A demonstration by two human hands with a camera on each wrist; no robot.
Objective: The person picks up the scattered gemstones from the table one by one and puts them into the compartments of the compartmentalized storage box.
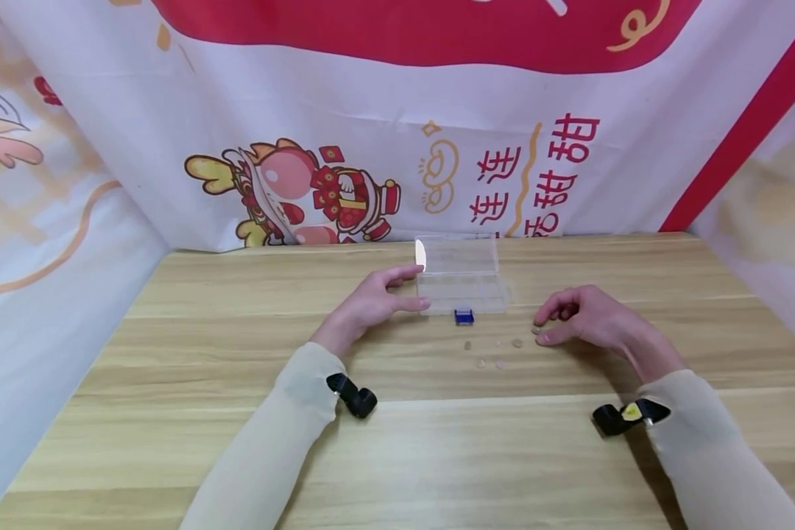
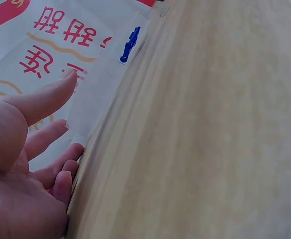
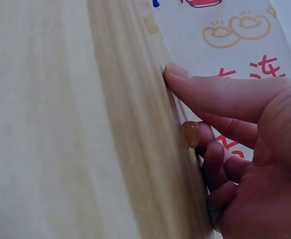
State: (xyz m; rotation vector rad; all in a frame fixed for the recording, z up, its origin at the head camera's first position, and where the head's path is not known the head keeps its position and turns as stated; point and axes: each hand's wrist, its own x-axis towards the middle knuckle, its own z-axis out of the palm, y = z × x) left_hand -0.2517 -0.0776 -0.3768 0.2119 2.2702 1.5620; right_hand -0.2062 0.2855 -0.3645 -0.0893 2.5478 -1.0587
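A clear plastic box (image 1: 462,293) with its lid (image 1: 460,255) raised stands near the back of the table. At its left side is my left hand (image 1: 379,298), thumb and index finger extended towards it and spread apart. My right hand (image 1: 586,320) is low at the table, right of the box. Beside its fingertips lies a small smooth amber-brown stone (image 3: 190,134); in the right wrist view the thumb stands apart from it. Several more small pale or brown stones lie in front of the box, among them a brown one (image 1: 517,343) and a pale one (image 1: 500,364).
A small blue clip-like piece (image 1: 464,316) is at the box's front edge. The wood-grain table (image 1: 464,456) meets a printed cloth (image 1: 344,88) hanging behind it. Cloth also hangs at both sides.
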